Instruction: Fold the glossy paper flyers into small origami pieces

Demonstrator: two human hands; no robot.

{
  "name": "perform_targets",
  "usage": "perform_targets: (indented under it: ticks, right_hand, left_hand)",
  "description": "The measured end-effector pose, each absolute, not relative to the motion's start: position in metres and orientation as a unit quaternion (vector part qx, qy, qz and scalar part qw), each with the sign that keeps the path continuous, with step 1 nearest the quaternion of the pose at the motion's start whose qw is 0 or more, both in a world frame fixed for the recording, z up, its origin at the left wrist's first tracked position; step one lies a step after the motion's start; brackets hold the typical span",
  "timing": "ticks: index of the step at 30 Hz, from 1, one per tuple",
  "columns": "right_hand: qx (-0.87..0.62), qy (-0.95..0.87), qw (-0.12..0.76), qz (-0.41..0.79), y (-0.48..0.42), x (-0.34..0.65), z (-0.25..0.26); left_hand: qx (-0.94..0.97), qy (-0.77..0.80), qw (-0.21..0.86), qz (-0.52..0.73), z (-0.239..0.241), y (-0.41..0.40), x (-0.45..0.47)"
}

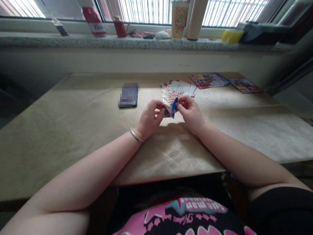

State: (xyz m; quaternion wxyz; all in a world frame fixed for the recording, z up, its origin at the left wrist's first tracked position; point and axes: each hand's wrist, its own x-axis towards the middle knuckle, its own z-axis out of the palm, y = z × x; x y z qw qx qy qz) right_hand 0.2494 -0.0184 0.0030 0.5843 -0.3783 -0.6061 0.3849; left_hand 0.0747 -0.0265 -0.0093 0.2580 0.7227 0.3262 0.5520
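Note:
A small, colourful card packet (173, 111) with a blue edge is pinched between both hands over the middle of the table. My left hand (152, 118), with a silver bangle at the wrist, grips its left side with thumb and fingers. On the other side my right hand (190, 112) pinches the blue edge near the top. The packet looks creased or partly pulled apart; what is inside it cannot be made out. Just beyond the hands lies a loose spread of white printed cards (178, 87) with red borders.
A dark phone-like device (128, 96), partly pixelated, lies left of the cards. Similar colourful packets (211, 80) are stacked at the back right, with another packet (245, 85) beside them. Along the windowsill (141, 42) stand a red can (94, 21) and a patterned cup (179, 19).

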Motion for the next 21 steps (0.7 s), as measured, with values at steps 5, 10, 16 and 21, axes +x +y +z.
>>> perform_targets:
  ticks: [5,10,16,21]
  right_hand:
    - [-0.360,-0.627,0.548,0.422,-0.028,0.246,0.006]
    - [-0.345,-0.637,0.516,0.457,-0.030,0.244,0.004]
    - [-0.375,-0.651,0.513,0.415,-0.023,0.247,-0.001]
    - [-0.379,-0.626,0.536,0.422,-0.018,0.249,-0.004]
  left_hand:
    - [0.709,0.318,0.286,0.561,-0.012,-0.023,0.075]
    - [0.704,0.317,0.299,0.561,-0.007,-0.025,0.074]
    - [0.678,0.296,0.380,0.555,-0.011,-0.019,0.074]
    - [0.631,0.303,0.406,0.587,-0.015,-0.011,0.073]
